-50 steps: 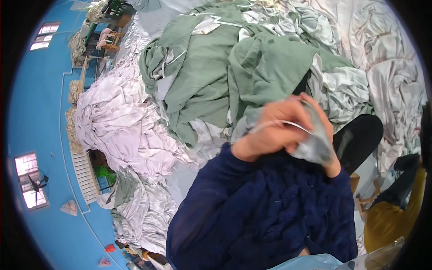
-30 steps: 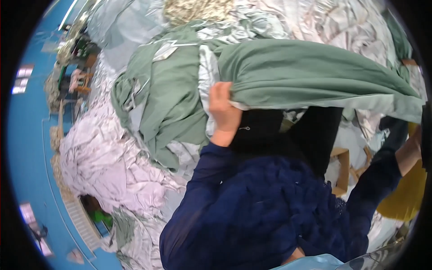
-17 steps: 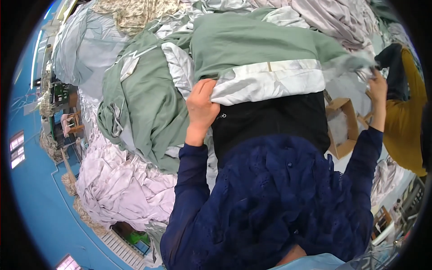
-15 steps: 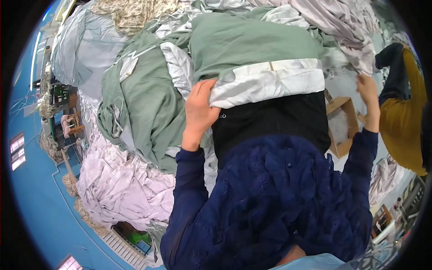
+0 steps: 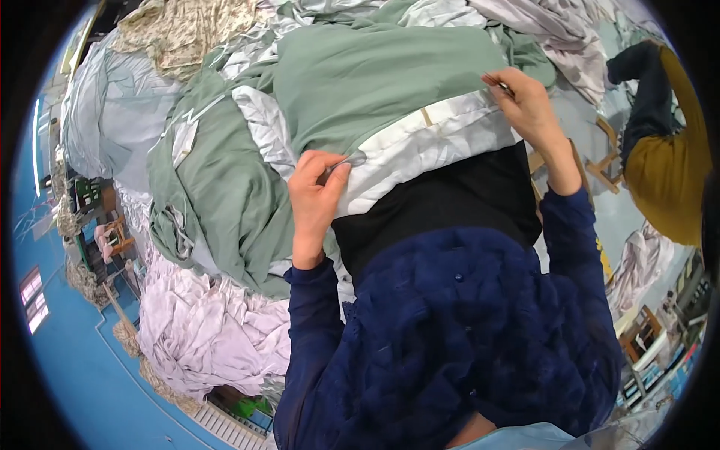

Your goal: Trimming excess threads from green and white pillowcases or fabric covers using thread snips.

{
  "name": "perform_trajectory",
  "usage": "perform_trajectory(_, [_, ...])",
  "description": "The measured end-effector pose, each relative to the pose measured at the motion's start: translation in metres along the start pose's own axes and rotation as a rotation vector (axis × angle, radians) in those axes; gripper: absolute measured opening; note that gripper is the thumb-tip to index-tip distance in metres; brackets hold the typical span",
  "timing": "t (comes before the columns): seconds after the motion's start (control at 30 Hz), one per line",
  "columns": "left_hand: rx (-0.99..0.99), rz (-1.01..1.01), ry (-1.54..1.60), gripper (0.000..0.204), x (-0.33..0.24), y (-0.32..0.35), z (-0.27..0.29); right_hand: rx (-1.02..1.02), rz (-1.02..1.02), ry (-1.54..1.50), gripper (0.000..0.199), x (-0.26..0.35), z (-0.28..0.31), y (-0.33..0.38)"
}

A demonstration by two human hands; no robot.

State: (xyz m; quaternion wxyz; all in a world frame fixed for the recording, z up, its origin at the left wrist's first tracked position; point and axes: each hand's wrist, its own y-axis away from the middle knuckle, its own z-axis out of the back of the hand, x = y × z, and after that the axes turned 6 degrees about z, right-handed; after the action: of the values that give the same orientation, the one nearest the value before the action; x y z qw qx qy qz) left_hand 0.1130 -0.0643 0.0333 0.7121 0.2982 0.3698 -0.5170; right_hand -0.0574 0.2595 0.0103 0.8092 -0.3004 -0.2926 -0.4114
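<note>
A green cloth [image 5: 390, 82] with a broad white band [image 5: 431, 139] along its near edge lies over my lap. At the left end of that band, my left hand [image 5: 316, 196] pinches the fabric between thumb and fingers. My right hand [image 5: 529, 105] is over the band's right end, closed on a small, dark, pointed metal tool [image 5: 501, 85]; its exact kind is too small to make out. A short tan strip [image 5: 427, 117] crosses the middle of the band.
More green cloth [image 5: 217, 187] is heaped at left, with a pale pink pile [image 5: 210, 322] nearer. Patterned beige cloth [image 5: 180, 34] and greyish fabric [image 5: 540, 34] lie at the back. A person in mustard clothing [image 5: 664, 184] is close on the right, beside a wooden frame [image 5: 604, 161].
My right hand has come from the right side, inward to the band's right end, and the dark tool now shows in it. My left hand has shifted slightly down along the edge.
</note>
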Motion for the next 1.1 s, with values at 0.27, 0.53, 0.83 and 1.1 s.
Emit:
perform_trajectory(0.27, [-0.002, 0.029, 0.071, 0.005, 0.019, -0.008, 0.004, 0.163, -0.370, -0.428, 0.023, -0.030, -0.003, -0.008])
perform_trajectory(0.53, [0.003, 0.148, 0.240, 0.002, 0.017, -0.027, 0.015, 0.251, -0.143, -0.294, 0.022, -0.033, 0.012, -0.011])
perform_trajectory(0.83, [0.075, 0.233, 0.198, 0.003, 0.029, -0.037, 0.019, 0.096, -0.191, -0.270, 0.028, -0.028, -0.003, 0.002])
perform_trajectory(1.1, [0.116, 0.237, 0.240, 0.005, 0.030, -0.040, 0.021, 0.204, -0.096, -0.195, 0.038, -0.032, 0.007, -0.004])
